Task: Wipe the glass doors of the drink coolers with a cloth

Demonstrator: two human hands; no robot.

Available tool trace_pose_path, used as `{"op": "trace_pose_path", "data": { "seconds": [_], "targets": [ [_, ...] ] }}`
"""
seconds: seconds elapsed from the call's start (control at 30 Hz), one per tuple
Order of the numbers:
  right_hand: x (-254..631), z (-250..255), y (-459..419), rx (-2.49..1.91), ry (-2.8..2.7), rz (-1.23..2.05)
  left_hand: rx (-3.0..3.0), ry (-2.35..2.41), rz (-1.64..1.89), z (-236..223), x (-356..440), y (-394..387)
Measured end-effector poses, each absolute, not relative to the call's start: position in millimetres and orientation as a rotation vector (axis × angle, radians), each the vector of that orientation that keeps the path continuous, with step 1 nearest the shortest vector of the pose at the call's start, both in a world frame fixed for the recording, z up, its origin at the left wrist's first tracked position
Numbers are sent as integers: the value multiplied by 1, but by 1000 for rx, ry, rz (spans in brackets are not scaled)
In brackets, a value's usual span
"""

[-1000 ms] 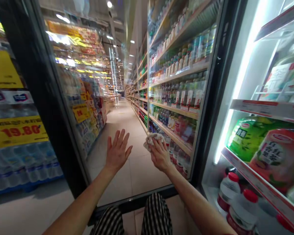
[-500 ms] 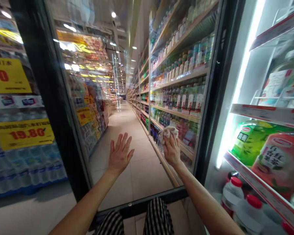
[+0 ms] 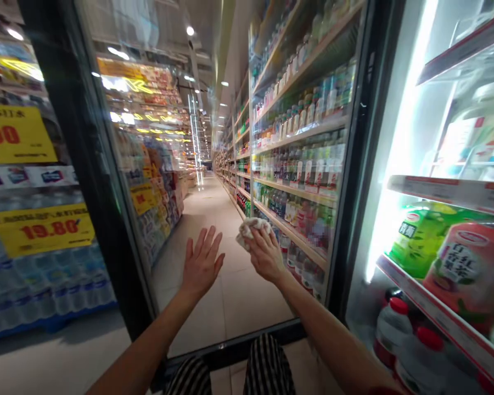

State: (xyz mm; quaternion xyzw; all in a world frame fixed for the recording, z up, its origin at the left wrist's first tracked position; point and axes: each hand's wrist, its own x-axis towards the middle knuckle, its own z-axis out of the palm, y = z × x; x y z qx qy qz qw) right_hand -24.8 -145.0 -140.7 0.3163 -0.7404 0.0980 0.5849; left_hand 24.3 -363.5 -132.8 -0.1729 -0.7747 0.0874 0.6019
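A glass door [image 3: 201, 312] with a black frame stands in front of me. My left hand [image 3: 201, 260] lies flat on the lower middle of the pane, fingers spread, with nothing in it. To its right, my right hand [image 3: 265, 255] presses a crumpled whitish cloth [image 3: 250, 230] to the glass. The cloth bunches out past the fingertips at the upper left. Part of it is hidden under the fingers.
On the right, a lit cooler holds a green package [image 3: 420, 236], a reddish package [image 3: 465, 263] and red-capped bottles [image 3: 393, 329]. Left of the door, yellow price signs [image 3: 45, 227] hang before stacked bottled water [image 3: 61, 285]. My knees [image 3: 267, 365] are just below the door's bottom rail.
My right hand has slid left across the glass with the cloth, closer to my left hand. The left hand has stayed in nearly the same place.
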Motion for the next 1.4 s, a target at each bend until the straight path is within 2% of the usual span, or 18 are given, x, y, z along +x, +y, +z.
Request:
{"op": "trace_pose_path", "data": {
  "seconds": [0.1,0.23,0.3,0.4,0.5,0.7,0.77,0.9,0.97,1.13,1.2,1.27,1.4],
  "targets": [
    [-37,-135,-111,414,-1670,437,-410,-1822,196,-130,31,-373],
    [-56,-99,-86,-75,-1487,777,-292,-1783,107,-112,37,-388],
    [-50,-92,-108,-3,-1521,730,-257,-1767,87,-100,37,-394],
    [-33,-103,-150,448,-1677,426,-250,-1775,84,-89,37,-400],
    [-32,-115,-147,673,-1736,249,-258,-1787,89,-87,38,-402],
    [-62,-78,-80,-132,-1427,800,-249,-1812,64,-90,40,-400],
    [-56,-70,-101,-50,-1459,762,-246,-1809,41,-90,40,-398],
    [-35,-82,-160,537,-1644,351,-241,-1767,44,-82,40,-399],
    [-34,-87,-159,651,-1656,255,-211,-1746,29,-74,42,-404],
    [-56,-63,-106,58,-1465,647,-166,-1774,-10,-61,46,-412],
    [-54,-53,-117,6,-1434,713,-153,-1792,-11,-60,46,-411],
    [-42,-54,-152,180,-1507,634,-128,-1806,-14,-60,46,-409],
    [-16,-68,-214,801,-1641,223,-135,-1825,21,-58,50,-414]
  ]
}}
